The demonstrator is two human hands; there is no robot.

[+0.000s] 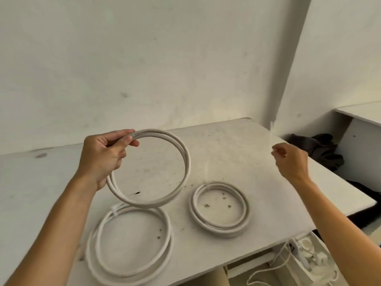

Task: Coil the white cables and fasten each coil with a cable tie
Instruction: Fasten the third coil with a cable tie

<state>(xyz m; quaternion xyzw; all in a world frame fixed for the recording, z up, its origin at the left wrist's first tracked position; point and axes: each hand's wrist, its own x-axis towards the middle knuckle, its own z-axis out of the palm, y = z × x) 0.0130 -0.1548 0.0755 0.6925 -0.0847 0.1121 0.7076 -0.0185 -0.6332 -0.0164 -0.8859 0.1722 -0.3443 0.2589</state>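
Observation:
My left hand (103, 155) grips a white cable coil (181, 153) at its upper left, holding it tilted above the table. My right hand (288, 159) is raised to the right of it, fingers pinched on a thin, blurred white cable tie (271, 131) that points upward. A second coil (132, 244) lies flat near the front edge, with a white tie (114, 209) on its upper left. A third, smaller coil (220, 209) lies flat to the right of it; I see no tie on it.
The white table (237, 145) is stained and speckled with small debris. Its right edge runs diagonally; dark cloth (321, 149) lies beyond it on the floor. An open box (305, 259) with white parts and a thin cord sits below the front right corner.

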